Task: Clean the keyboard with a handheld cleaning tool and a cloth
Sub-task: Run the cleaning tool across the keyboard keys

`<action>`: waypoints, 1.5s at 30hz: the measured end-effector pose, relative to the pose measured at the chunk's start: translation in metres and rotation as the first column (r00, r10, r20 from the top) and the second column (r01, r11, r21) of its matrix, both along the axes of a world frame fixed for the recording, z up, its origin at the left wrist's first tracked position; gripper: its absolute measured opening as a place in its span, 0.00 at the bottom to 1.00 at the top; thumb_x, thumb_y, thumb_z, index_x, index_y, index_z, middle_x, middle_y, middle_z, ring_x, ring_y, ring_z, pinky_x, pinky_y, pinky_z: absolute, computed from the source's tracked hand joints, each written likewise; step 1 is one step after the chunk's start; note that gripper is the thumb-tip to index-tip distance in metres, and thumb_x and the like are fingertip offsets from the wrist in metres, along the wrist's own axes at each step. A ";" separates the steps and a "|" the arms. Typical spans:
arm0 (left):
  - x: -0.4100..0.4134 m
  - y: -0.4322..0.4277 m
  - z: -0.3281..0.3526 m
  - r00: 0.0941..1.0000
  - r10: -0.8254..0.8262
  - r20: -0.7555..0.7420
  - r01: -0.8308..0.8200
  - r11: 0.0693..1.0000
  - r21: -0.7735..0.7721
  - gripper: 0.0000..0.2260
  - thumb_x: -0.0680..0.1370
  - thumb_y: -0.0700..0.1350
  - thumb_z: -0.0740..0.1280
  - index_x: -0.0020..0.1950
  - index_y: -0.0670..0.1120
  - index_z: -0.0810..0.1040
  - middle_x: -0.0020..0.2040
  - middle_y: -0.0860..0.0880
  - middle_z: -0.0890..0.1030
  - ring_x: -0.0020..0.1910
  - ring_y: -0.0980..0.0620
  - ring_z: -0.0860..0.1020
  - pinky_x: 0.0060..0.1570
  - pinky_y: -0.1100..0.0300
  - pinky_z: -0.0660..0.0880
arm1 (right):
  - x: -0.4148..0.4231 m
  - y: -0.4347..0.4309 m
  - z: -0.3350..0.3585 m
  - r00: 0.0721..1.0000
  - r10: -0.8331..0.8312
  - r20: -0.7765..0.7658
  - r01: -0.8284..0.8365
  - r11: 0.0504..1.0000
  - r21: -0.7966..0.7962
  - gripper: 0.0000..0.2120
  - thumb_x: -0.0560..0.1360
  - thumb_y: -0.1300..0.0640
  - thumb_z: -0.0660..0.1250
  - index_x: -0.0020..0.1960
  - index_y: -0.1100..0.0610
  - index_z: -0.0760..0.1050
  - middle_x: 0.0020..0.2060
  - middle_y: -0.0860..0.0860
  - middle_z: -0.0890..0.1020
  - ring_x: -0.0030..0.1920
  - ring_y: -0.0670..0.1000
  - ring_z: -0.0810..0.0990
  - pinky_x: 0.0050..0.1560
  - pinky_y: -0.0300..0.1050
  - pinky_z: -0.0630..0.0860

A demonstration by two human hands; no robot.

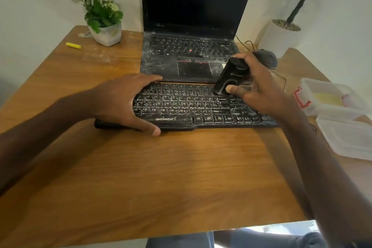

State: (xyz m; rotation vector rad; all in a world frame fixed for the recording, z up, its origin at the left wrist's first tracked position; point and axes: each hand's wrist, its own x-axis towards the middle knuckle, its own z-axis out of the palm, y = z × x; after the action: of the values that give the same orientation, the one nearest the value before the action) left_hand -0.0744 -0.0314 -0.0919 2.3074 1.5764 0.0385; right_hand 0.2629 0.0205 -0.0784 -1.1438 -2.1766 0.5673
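left grip [124, 102] clasps the left end of the dusty keyboard [191, 106] on the tabletop [181, 167], thumb at its near edge, while right grip [259, 90] curls round the black cleaning tool [228, 75], nose down on the far keys, just before the laptop [187, 50].

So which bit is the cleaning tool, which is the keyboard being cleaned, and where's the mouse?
handheld cleaning tool [228, 75]: head view, on its black casing.
keyboard [181, 104]: head view, on the middle key rows.
mouse [268, 59]: head view, on its rounded back.
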 end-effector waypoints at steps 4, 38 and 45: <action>-0.001 0.000 -0.004 1.000 0.001 0.009 -0.002 0.999 0.038 0.65 0.52 0.84 0.67 0.84 0.62 0.49 0.81 0.58 0.63 0.74 0.54 0.66 0.68 0.54 0.66 | -0.022 -0.001 -0.006 0.998 0.051 0.021 -0.051 0.998 0.021 0.27 0.74 0.63 0.75 0.67 0.55 0.66 0.54 0.42 0.77 0.57 0.48 0.82 0.56 0.54 0.83; -0.010 0.006 -0.023 0.993 -0.020 0.116 0.001 0.987 0.160 0.60 0.56 0.85 0.67 0.82 0.61 0.56 0.78 0.59 0.67 0.73 0.54 0.67 0.72 0.51 0.65 | -0.062 0.002 -0.006 0.994 0.113 0.011 -0.113 0.994 -0.001 0.28 0.74 0.63 0.75 0.68 0.54 0.66 0.57 0.45 0.77 0.57 0.48 0.82 0.56 0.52 0.83; -0.011 0.006 -0.024 0.993 -0.013 0.117 -0.007 0.986 0.165 0.61 0.56 0.84 0.67 0.83 0.60 0.55 0.79 0.58 0.66 0.74 0.54 0.67 0.73 0.50 0.65 | -0.096 -0.006 -0.015 0.979 0.066 -0.191 -0.069 0.998 -0.006 0.27 0.74 0.63 0.74 0.68 0.52 0.66 0.55 0.44 0.78 0.54 0.45 0.82 0.46 0.41 0.83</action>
State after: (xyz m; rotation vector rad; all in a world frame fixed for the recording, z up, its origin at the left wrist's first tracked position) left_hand -0.0853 -0.0255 -0.1161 2.3827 1.5628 0.3107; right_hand 0.1665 0.0142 -0.0930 -0.9818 -2.0552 0.6918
